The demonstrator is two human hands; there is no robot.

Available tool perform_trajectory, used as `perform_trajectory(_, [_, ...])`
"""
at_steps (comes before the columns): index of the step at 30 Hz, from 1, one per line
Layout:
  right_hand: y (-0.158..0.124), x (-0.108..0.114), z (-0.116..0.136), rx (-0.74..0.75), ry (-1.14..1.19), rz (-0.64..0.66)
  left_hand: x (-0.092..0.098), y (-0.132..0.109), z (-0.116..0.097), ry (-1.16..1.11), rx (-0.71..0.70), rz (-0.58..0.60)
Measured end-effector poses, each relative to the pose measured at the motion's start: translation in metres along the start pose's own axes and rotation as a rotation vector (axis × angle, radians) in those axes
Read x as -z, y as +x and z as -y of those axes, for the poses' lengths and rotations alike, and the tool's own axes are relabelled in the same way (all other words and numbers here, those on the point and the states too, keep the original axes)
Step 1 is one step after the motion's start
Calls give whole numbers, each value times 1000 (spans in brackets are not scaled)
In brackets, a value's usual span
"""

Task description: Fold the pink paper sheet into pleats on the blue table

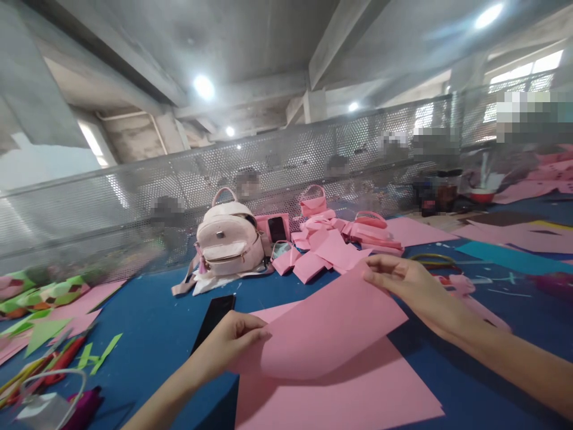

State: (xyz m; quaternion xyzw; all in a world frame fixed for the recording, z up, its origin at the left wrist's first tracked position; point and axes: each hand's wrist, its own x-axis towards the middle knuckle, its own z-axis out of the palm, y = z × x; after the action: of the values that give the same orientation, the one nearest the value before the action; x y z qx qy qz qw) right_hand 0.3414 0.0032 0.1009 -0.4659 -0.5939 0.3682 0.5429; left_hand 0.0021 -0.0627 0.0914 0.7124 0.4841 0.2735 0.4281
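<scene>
Upper sheet [326, 328]: plain pink. Lower sheet [340, 403]: plain pink, darker where shaded. Table [147, 334]: deep blue. Backpack [230, 242]: pale pinkish cream; tassel [201, 263], pink. Near phone [213, 316]: black. Small bags [371, 229]: pink, several shades. Strips [106, 353]: lime green. Charger [42, 411]: white. Pouch [86, 406]: magenta-purple. Card [514, 257]: teal. Screen [282, 158]: grey, all-over pattern of small perforations.

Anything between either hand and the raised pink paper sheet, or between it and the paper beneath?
Nothing visible: left hand and right hand grip the raised pink paper sheet; no object shows between it and the flat pink paper beneath.
</scene>
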Motion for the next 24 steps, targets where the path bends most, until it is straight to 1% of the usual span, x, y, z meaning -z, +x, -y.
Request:
perform_trajectory(4, [0, -2, -1, -16, 6, 25, 1, -3, 0, -24, 14, -9])
perform_trajectory(9, [0, -5, 5, -15, 1, 31, 1, -4, -2, -38, 25, -21])
perform_trajectory(13, [3, -2, 8, -9, 15, -11, 4, -4, -1, -76, 46, -58])
perform_trajectory(15, [7, 3, 6, 10, 17, -39, 6, -4, 4, -102, 58, -108])
perform_trajectory(21, [17, 14, -4, 57, 24, -123, 9, -3, 20, -213, 91, -335])
perform_trajectory(24, [22, 16, -11, 132, -74, -131, 7, -4, 22, -251, 94, -442])
